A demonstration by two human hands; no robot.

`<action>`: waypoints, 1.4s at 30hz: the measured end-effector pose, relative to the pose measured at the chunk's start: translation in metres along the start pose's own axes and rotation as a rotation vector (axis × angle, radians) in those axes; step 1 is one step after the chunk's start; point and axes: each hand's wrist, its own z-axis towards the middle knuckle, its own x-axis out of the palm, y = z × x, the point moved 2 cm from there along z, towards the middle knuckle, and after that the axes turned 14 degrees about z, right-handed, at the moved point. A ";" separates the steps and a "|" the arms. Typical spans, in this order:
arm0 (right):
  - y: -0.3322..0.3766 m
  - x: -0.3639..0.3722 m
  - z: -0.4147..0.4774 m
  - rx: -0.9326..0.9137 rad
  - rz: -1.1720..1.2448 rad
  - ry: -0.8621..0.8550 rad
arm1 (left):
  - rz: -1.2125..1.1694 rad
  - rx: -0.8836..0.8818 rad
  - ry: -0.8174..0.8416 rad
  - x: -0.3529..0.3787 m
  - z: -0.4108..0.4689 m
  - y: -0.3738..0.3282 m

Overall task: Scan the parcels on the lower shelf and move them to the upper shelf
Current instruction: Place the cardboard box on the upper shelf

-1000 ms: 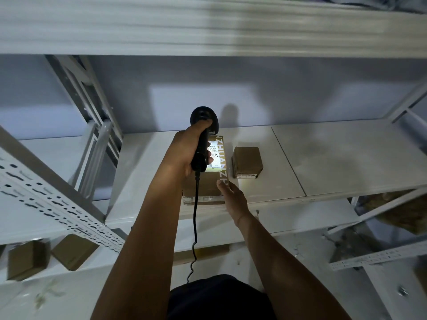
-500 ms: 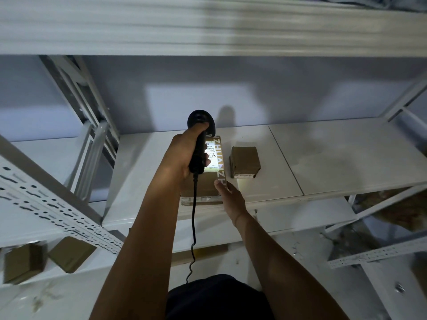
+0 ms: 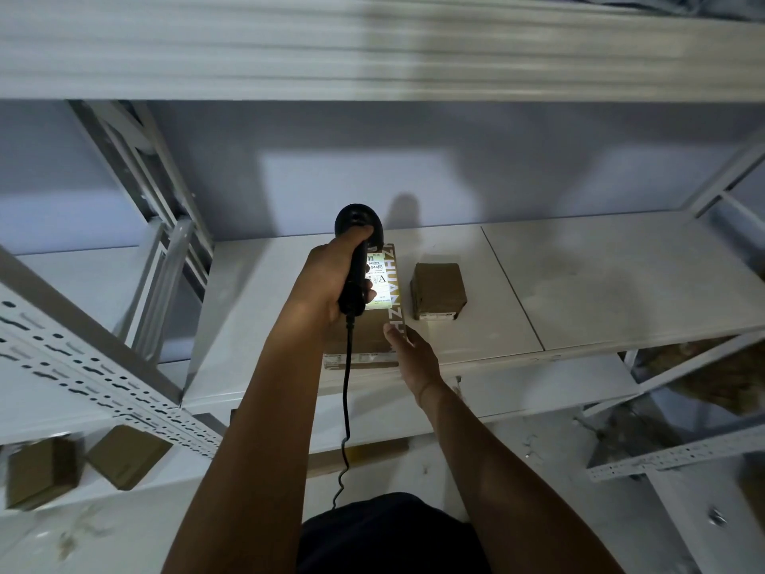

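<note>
Parcel (image 3: 372,337), flat brown cardboard, left grip (image 3: 327,283) curled round black scanner (image 3: 358,220), right grip (image 3: 416,360) straight-fingered, touching parcel edge.

The left hand (image 3: 327,279) is easing the scanner (image 3: 360,217) a touch lower, bringing its head closer over the lit label (image 3: 378,283) on the long parcel (image 3: 372,337). The right hand (image 3: 414,358) is creeping slightly forward along that parcel's right edge. Both shifts are small. The person is also turning their head a little to the right as they are leaning in.
</note>
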 end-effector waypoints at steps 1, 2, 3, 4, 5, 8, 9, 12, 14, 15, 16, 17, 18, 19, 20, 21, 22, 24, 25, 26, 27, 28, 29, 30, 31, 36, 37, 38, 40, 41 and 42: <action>-0.001 0.000 0.000 0.001 0.004 0.002 | 0.001 -0.001 -0.005 0.000 0.002 0.001; -0.001 0.000 0.001 0.005 0.006 0.003 | 0.004 -0.001 -0.009 0.001 0.003 0.003; -0.002 0.000 0.001 0.010 0.007 0.003 | 0.014 0.001 -0.012 0.001 0.005 0.005; -0.002 0.001 0.001 0.010 0.005 -0.001 | 0.026 -0.002 -0.014 0.002 0.005 0.007; -0.002 0.001 0.002 0.012 -0.001 -0.007 | 0.034 -0.009 -0.014 0.003 0.006 0.010; -0.003 0.001 0.002 0.017 -0.007 -0.012 | 0.030 -0.028 0.000 0.006 0.010 0.020; -0.003 0.000 0.003 0.020 0.000 -0.010 | 0.029 -0.034 -0.001 0.007 0.012 0.022; -0.004 0.000 0.004 0.018 0.004 -0.009 | 0.018 -0.056 -0.010 0.008 0.016 0.026; -0.003 0.000 0.004 0.013 -0.003 -0.012 | 0.015 -0.070 -0.012 0.009 0.018 0.029; -0.003 0.000 0.004 0.017 -0.003 -0.014 | 0.016 -0.077 -0.012 0.009 0.019 0.030; -0.003 0.000 0.003 0.022 -0.006 -0.013 | 0.022 -0.083 -0.011 0.009 0.020 0.031; -0.003 0.000 0.003 0.028 -0.010 -0.012 | 0.031 -0.088 -0.010 0.009 0.021 0.032; -0.003 0.000 0.003 0.029 -0.011 -0.011 | 0.041 -0.093 -0.010 0.009 0.021 0.033; -0.003 0.001 0.003 0.030 -0.010 -0.008 | 0.047 -0.096 -0.012 0.009 0.021 0.034; -0.003 0.001 0.003 0.032 -0.012 -0.006 | 0.051 -0.096 -0.014 0.008 0.020 0.034; -0.003 0.001 0.003 0.030 -0.009 -0.003 | 0.049 -0.097 -0.017 0.008 0.020 0.034; -0.003 0.000 0.003 0.030 -0.009 -0.004 | 0.043 -0.096 -0.018 0.007 0.020 0.034; -0.003 0.000 0.004 0.037 -0.006 -0.007 | 0.028 -0.093 -0.041 0.005 0.022 0.035; -0.004 0.000 0.005 0.040 -0.007 -0.008 | 0.031 -0.086 -0.061 0.004 0.023 0.036; -0.005 0.000 0.005 0.043 -0.004 -0.009 | 0.047 -0.076 -0.089 0.003 0.024 0.037; -0.005 0.001 0.005 0.045 -0.003 -0.011 | 0.067 -0.065 -0.124 0.001 0.025 0.039; -0.005 0.001 0.004 0.044 -0.007 -0.010 | 0.088 -0.056 -0.166 -0.002 0.025 0.041; -0.004 0.001 0.003 0.039 -0.015 -0.011 | 0.100 -0.048 -0.214 -0.005 0.027 0.045; -0.004 0.001 0.002 0.035 -0.019 -0.014 | 0.102 -0.042 -0.257 -0.009 0.028 0.047; -0.003 0.001 0.001 0.034 -0.016 -0.017 | 0.095 -0.042 -0.294 -0.014 0.031 0.049; -0.002 0.002 0.000 0.037 -0.030 -0.030 | 0.126 -0.062 -0.436 -0.039 0.042 0.062; -0.002 0.002 -0.001 0.036 -0.026 -0.032 | 0.125 -0.068 -0.452 -0.044 0.044 0.064; -0.002 0.003 -0.001 0.038 -0.017 -0.032 | 0.137 -0.086 -0.462 -0.050 0.048 0.068; -0.003 0.003 -0.001 0.041 -0.011 -0.027 | 0.167 -0.127 -0.463 -0.066 0.056 0.077; -0.004 0.004 -0.001 0.039 -0.012 -0.025 | 0.178 -0.157 -0.455 -0.075 0.064 0.085; -0.005 0.004 -0.001 0.041 -0.010 -0.025 | 0.181 -0.196 -0.447 -0.082 0.068 0.093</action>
